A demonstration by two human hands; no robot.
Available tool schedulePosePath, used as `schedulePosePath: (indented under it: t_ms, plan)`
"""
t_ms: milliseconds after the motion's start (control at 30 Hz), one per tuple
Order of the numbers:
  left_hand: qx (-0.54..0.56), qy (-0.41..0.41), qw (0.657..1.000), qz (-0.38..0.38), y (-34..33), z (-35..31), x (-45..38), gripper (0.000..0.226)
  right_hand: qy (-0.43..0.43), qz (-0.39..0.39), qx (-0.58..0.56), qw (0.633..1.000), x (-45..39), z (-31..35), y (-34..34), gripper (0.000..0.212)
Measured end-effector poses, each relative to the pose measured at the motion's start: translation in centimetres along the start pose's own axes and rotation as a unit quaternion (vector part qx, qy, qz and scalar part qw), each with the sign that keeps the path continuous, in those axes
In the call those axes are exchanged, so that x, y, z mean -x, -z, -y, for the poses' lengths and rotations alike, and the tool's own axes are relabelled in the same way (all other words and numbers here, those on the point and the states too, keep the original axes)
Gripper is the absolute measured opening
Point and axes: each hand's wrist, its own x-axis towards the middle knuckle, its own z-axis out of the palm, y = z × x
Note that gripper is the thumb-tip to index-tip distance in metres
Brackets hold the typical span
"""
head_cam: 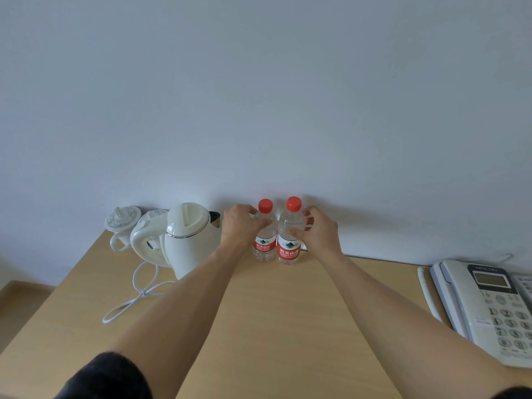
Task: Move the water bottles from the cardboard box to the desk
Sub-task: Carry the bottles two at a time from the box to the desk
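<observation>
Two clear plastic water bottles with red screw caps and red-and-white labels stand upright at about 12 o'clock on the pale wooden surface (288,312), close to the white wall (259,82). The left bottle (264,234) and the right bottle (290,231) stand just beside each other, perhaps touching at the labels.

The left hand (240,226) is curled round the upper body of the left bottle, thumb across its front, fingers (253,210) wrapped behind near the neck. The right hand (316,228) holds the right bottle the same way, its thumb pressed on the front and its fingers (308,217) bent round the far side.

Both bottles appear to rest on the surface, so I judge this as the setting-down step. The cardboard box is out of view, so how many bottles remain cannot be told.

Next, both hands need to loosen and draw back toward 6 o'clock without tipping the bottles.

At 10 o'clock, just beside the left wrist, sits a white electric kettle (187,237) with its white cord (135,295); behind it are white patterned lidded ceramic cups (122,223). At 3 o'clock lies a grey-white desk telephone (489,306).
</observation>
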Motion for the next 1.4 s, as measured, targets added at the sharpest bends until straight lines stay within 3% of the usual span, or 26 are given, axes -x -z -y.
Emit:
schedulePosePath:
  t_ms: [267, 400, 533, 667, 933, 1400]
  plan:
    - [-0.013, 0.007, 1.000, 0.015, -0.1, -0.8, 0.6, 0.055, -0.002, 0.023, 0.018, 1.000, 0.1, 0.5, 0.6, 0.058]
    - [-0.030, 0.008, 0.999, 0.028, -0.1, -1.1, 1.0, 0.040, 0.004, 0.033, 0.039, 0.999, 0.3, 0.9, 1.3, 0.063]
    - [-0.061, 0.006, 0.998, 0.021, 0.2, -1.5, 1.7, 0.053, 0.014, 0.039, 0.045, 0.998, 0.2, 1.3, 2.0, 0.062]
    - [-0.073, 0.002, 0.997, 0.008, 0.7, -2.1, 2.4, 0.045, 0.027, 0.042, 0.057, 0.997, 0.5, 1.5, 2.6, 0.061]
    - [-0.166, -0.072, 0.980, -0.081, 2.2, -4.5, 3.6, 0.035, 0.073, 0.025, 0.101, 0.992, 1.2, 2.4, 4.1, 0.053]
    - [-0.183, -0.213, 0.959, -0.035, 2.7, -8.9, 4.9, 0.041, 0.015, -0.067, 0.166, 0.984, 4.8, 3.7, 9.0, 0.054]
